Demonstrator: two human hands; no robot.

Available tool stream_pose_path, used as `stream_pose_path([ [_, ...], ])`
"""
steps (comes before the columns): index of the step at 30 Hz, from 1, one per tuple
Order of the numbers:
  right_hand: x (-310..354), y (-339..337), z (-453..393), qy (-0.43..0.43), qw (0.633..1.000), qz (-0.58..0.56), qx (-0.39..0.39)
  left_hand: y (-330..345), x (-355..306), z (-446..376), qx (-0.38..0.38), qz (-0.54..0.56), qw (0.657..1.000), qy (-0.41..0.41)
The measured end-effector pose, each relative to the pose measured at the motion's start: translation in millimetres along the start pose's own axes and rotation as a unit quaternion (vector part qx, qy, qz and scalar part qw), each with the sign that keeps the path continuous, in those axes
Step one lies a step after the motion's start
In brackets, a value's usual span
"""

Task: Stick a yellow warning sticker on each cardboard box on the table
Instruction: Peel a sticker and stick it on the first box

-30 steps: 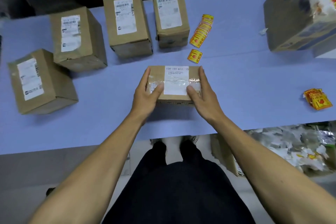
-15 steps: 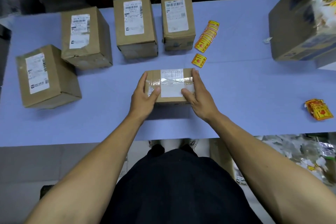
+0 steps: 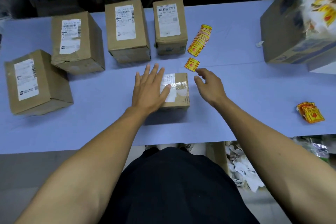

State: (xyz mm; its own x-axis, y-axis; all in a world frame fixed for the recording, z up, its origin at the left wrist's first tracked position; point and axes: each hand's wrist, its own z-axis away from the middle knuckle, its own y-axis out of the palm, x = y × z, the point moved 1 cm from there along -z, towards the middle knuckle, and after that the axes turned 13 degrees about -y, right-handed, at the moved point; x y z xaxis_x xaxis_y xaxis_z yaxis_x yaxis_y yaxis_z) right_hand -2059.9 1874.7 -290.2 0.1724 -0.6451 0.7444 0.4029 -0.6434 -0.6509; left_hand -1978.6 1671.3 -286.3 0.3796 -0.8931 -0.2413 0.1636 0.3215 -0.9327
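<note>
Cardboard, taped across the top and carrying a white label: small box point(image 3: 175, 91) set close to the table's point(image 3: 236, 85) near edge, pinned flat under the left hand point(image 3: 148, 91), fingers straight and spread, palm pressing down, gripping nothing. Likely placed that way to keep the box from sliding while a sticker gets fetched. Right hand point(image 3: 209, 85) just beside the box's right edge, fingers loosely curled and slightly parted, holding nothing, thumb and forefinger aimed ahead at the single yellow sticker point(image 3: 192, 64) lying just beyond the fingertips, apart from them. Further ahead of that hand, a fanned row of stickers point(image 3: 200, 40), overlapped like cards, probably for easy peeling one at a time. Well off to the right of the right hand, near the table edge, a second small stack of stickers point(image 3: 311, 112). Ahead and to the left of the left hand, four more cardboard boxes: far-left box point(image 3: 36, 82), second box point(image 3: 76, 43), third box point(image 3: 127, 31), fourth box point(image 3: 170, 25), each label-up, no yellow sticker visible on any top face. Large open carton point(image 3: 283, 29) far right, seemingly holding sticker scraps. Judged stage: first box steadied, sticker not yet picked up; all five seemingly unmarked. Next move probably a pinch on the lone sticker's edge, tricky because flat against the cloth.
</note>
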Motion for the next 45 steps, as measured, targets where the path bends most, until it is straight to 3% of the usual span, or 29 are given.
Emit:
stream_pose_path([
  [6, -18, 4, -38, 0.052, 0.995, 0.064, 0.057, 10, -2, -3, -0.012, -0.061, 0.998, -0.008],
  [20, -34, 35, -89, 0.112, 0.984, 0.132, 0.03, 11, -3, -8, -0.028, -0.057, 0.998, -0.011],
  [28, -36, 41, -80, 0.176, 0.983, 0.004, -0.043, 11, -2, -6, -0.03, -0.05, 0.998, -0.011],
  [36, -5, 20, -47, 0.209, 0.948, -0.188, -0.147, 10, -2, -4, -0.027, -0.029, 0.999, -0.005],
  [38, 12, 13, -39, 0.192, 0.942, -0.225, -0.158, 7, 0, -4, -0.015, -0.002, 1.0, -0.004],
  [41, 40, -2, -24, 0.156, 0.931, -0.289, -0.161, -2, 0, 0, -0.015, 0.122, 0.992, -0.015],
  [45, 70, -15, -1, 0.121, 0.921, -0.363, -0.075, -24, -14, 11, -0.067, 0.321, 0.942, -0.071],
])
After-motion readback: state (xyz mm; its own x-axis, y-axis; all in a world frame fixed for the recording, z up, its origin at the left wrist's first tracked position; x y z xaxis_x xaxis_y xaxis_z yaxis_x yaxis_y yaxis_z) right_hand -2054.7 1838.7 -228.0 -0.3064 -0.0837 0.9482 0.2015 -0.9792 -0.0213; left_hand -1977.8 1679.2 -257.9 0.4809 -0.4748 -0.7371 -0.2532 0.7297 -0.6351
